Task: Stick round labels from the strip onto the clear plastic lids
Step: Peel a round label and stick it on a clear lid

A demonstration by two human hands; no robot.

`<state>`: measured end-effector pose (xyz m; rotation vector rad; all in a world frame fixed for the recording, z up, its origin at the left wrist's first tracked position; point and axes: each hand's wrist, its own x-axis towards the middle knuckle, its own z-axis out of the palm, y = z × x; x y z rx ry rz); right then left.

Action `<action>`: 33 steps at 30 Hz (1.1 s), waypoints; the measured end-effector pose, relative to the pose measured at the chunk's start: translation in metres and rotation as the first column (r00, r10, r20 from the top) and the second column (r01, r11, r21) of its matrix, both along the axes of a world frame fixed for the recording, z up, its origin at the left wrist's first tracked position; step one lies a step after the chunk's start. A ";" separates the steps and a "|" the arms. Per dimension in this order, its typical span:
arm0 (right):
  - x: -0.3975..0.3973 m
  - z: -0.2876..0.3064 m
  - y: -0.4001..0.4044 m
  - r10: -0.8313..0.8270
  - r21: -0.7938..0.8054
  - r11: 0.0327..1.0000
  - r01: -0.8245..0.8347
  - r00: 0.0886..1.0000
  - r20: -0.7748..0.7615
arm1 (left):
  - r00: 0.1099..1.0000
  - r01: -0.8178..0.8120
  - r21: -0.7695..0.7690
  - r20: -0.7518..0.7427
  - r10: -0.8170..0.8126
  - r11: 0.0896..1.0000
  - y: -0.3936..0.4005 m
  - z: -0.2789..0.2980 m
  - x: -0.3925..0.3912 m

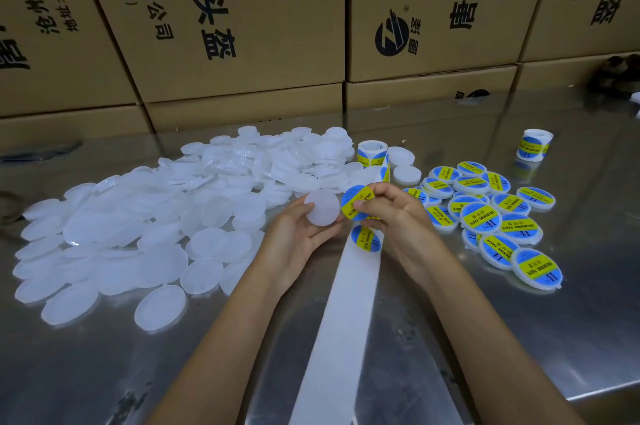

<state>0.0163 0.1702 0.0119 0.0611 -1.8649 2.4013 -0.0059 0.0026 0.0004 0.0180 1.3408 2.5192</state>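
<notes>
Your left hand cups a bare clear lid, fingers curled under it, thumb along its near rim. Your right hand pinches a blue-yellow round label between thumb and fingertips, label just beside the lid's right edge, tilted; can't tell if they touch. White backing strip runs from the bench's near edge up under your hands, one label still on it just below the pinched one. Label roll stands behind your hands, mid-bench. Unlabelled lids heaped across the left half of the steel bench, reaching towards the far edge. Labelled lids piled right of your right hand. Second roll stands apart near the far right. Cardboard boxes stacked along the far edge
</notes>
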 end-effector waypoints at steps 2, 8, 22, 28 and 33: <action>0.001 0.000 -0.006 -0.024 0.036 0.999 0.024 1.000 0.002 | 1.000 0.020 0.064 0.004 -0.021 0.998 0.001 0.003 0.003; 0.003 0.000 -0.022 -0.143 0.142 0.979 0.149 0.989 -0.048 | 0.995 0.091 0.121 0.017 -0.094 0.988 0.012 0.008 0.010; 0.001 -0.006 -0.024 -0.201 0.269 0.932 0.244 0.964 -0.176 | 0.997 0.074 -0.003 0.012 -0.074 0.997 0.020 0.010 0.017; -0.001 -0.009 -0.023 -0.210 0.313 0.912 0.266 0.957 -0.201 | 0.996 0.092 -0.029 0.003 -0.092 0.995 0.020 0.010 0.018; -0.001 -0.012 -0.023 -0.216 0.345 0.893 0.291 0.947 -0.239 | 0.998 0.065 -0.056 0.005 -0.065 0.996 0.021 0.010 0.017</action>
